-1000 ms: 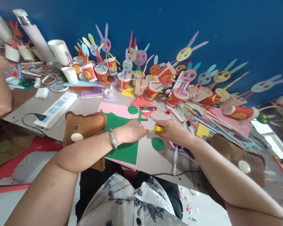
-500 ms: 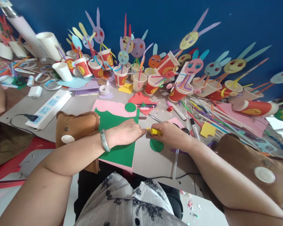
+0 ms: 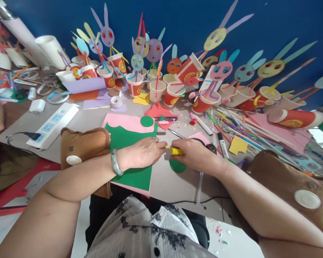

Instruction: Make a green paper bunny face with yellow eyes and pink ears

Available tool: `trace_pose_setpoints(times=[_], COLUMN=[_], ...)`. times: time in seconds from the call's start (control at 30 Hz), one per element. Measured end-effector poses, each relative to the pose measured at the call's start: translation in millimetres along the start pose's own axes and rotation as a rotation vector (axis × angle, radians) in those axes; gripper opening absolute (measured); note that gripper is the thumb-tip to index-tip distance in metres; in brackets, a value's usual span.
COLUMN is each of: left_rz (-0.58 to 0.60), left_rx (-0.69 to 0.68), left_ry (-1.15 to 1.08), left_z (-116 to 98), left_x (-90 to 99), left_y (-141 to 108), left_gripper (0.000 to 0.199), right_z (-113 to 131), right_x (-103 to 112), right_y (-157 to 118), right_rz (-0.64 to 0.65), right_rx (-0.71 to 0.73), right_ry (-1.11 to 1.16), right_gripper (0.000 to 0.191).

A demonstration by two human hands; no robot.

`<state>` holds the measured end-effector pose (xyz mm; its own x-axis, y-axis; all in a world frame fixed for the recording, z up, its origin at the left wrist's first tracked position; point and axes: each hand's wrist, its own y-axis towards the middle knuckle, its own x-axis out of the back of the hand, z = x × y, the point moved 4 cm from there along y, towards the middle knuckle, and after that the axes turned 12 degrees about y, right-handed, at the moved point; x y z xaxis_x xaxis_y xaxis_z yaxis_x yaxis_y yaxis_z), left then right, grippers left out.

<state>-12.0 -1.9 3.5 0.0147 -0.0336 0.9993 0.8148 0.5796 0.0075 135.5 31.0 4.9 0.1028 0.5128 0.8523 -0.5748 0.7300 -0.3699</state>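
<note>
My right hand [image 3: 190, 153] is closed around a short, thick yellow tube [image 3: 177, 151]. Whether it is a marker or a glue stick, I cannot tell. A small yellow piece [image 3: 167, 146] shows at the pinched fingertips of my left hand [image 3: 148, 150], a little apart from the tube. Under my left wrist lies a green paper sheet [image 3: 134, 177] with cut edges, on top of a pink sheet [image 3: 115, 119]. One green paper circle [image 3: 178, 166] lies below my right hand, partly covered by it. Another green circle [image 3: 146, 121] rests on the pink sheet's upper edge.
Red and white paper cups [image 3: 135, 86] with paper rabbit faces line the back. Scissors [image 3: 177, 133], a black and white marker [image 3: 222, 145] and many pipe cleaners [image 3: 247, 132] lie at right. A power strip [image 3: 52, 125] and a brown cushion [image 3: 83, 143] are at left.
My left fingers have curled into a pinch at the small yellow piece, where a finger pointed toward it before. The right hand keeps its hold on the tube. The view has shifted slightly.
</note>
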Motion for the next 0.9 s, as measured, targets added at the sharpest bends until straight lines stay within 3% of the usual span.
trace_pose_setpoints(times=[0.17, 0.67, 0.9], left_rz=[0.019, -0.026, 0.009], left_rx=[0.012, -0.028, -0.038], left_ry=[-0.024, 0.049, 0.074], left_z=[1.0, 0.5, 0.5], left_x=[-2.0, -6.0, -8.6], left_y=[0.7, -1.9, -2.4], left_gripper=[0.02, 0.019, 0.018], right_z=[3.8, -5.8, -7.6], right_x=[-6.3, -2.0, 2.5], right_y=[-0.8, 6.7, 5.2], right_rz=[0.022, -0.032, 0.029], right_rx=[0.041, 0.019, -0.044], right_ry=[-0.016, 0.112, 0.164], right_gripper=[0.009, 0.029, 0.014])
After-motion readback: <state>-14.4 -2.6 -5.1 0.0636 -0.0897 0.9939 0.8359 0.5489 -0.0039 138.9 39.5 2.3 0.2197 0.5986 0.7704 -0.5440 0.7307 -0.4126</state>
